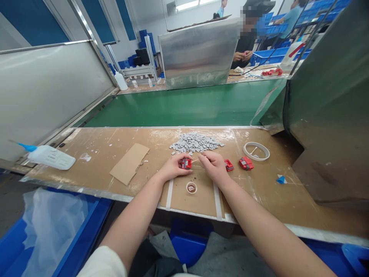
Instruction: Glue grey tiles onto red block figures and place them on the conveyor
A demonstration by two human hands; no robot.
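My left hand (173,166) is closed round a small red and grey part (186,164), just in front of a pile of small grey pieces (196,142). To its right my right hand (212,164) pinches a thin stick (196,160) that points toward the held part. Below and between the hands sits a small round cup (191,187) with reddish-brown contents. One red part (229,165) lies right beside my right hand, and another red and grey part (246,163) rests farther right.
A tape roll (256,151) lies at the right, a cardboard sheet (130,163) and a white bottle (52,157) at the left. Beyond the table (95,169) runs a green belt (178,105). A metal panel (198,54) stands behind it. Another person works across the belt.
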